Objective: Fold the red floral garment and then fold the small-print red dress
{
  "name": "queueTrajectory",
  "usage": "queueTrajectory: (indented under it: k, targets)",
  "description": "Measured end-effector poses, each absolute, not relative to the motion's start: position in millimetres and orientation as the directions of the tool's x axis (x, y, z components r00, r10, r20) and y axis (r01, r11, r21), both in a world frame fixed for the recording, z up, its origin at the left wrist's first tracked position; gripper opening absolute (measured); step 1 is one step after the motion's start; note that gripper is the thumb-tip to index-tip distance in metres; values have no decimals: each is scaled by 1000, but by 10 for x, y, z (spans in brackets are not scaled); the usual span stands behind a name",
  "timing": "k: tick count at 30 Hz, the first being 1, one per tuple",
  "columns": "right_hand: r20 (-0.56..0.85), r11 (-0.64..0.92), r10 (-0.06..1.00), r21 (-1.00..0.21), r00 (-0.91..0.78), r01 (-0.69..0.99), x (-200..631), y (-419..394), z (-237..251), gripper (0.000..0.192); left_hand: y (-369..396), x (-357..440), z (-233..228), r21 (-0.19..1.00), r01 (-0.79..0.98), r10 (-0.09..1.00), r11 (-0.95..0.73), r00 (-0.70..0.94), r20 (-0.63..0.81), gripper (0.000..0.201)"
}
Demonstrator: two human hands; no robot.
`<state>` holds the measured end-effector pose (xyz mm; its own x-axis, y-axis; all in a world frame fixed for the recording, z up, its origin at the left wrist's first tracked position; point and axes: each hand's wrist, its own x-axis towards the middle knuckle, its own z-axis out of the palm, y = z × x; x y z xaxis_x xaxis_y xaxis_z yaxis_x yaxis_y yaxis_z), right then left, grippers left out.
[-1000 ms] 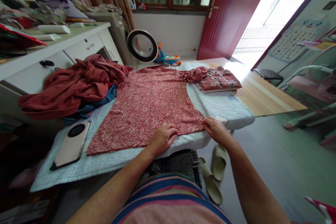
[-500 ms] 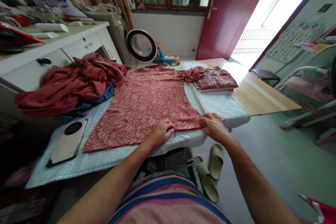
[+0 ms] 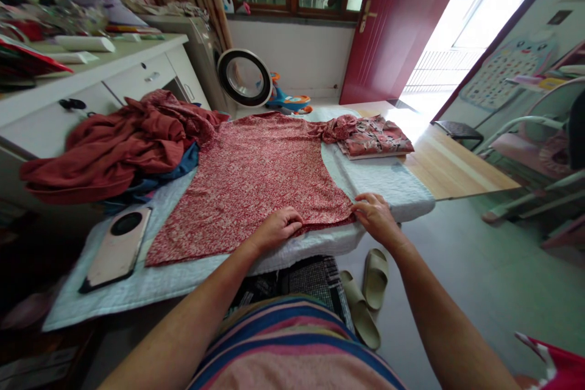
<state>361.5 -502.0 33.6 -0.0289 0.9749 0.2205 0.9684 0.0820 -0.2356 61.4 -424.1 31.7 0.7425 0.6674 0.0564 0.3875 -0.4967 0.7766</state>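
Head view, starting nearest me: my left hand lies curled on the near hem of the red floral garment, fingers bent and gathering the edge, while my right hand pinches the hem's right corner between thumb and fingertips. Compared with a second ago, both hands have crept a little inward along the hem and the corner under my right hand has lifted slightly into a small fold, where before the cloth lay flat. I take that to mean the smoothing is done and the edge is now gripped rather than pressed. The garment spreads away from both hands across the padded white cover of the table, its hem directly under my fingers and its neckline at the far end. Just left of it rests a phone, face down. Farther left sits a heap of rust-red clothes over something blue. Beyond the garment's far right corner lies a folded floral piece.
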Motion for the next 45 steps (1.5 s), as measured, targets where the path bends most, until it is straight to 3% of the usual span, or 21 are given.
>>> queueTrajectory:
  k: [5, 8, 12, 15, 17, 24, 33, 41, 45]
  targets:
    - [251, 135, 966, -297, -59, 945, 3574, -5033, 354, 19, -4267, 610, 354, 868, 362, 761, -341, 648, 29, 24]
    - [224, 144, 971, -272, -82, 952, 3555, -5075, 334, 17, -4296, 587, 378, 861, 354, 773, -365, 631, 68, 23]
    - [179, 153, 977, -208, -117, 966, 3539, -5137, 324, 18, -4345, 549, 379, 697, 420, 697, -582, 699, 160, 20]
    - [144, 151, 981, -155, -129, 976, 3502, -5155, 350, 20, -4372, 541, 332, 551, 454, 621, -700, 769, 154, 18]
    - [128, 148, 983, -110, -134, 983, 3464, -5146, 373, 21, -4378, 544, 295, 517, 455, 595, -725, 792, 138, 16]
    - [129, 199, 971, 15, -199, 980, 3407, -5071, 413, 27, -4367, 526, 285, 577, 436, 598, -691, 793, 117, 18]
    - [139, 191, 971, 39, -195, 981, 3498, -5141, 468, 29, -4438, 326, 288, 491, 475, 601, -731, 788, 132, 13]
    - [57, 167, 984, 24, -168, 986, 3479, -5166, 535, 30, -4434, 171, 326, 559, 465, 603, -687, 793, 82, 8]
    - [9, 125, 992, 62, -126, 990, 3311, -5060, 683, 24, -4435, 135, 318, 602, 456, 644, -656, 754, 131, 16]
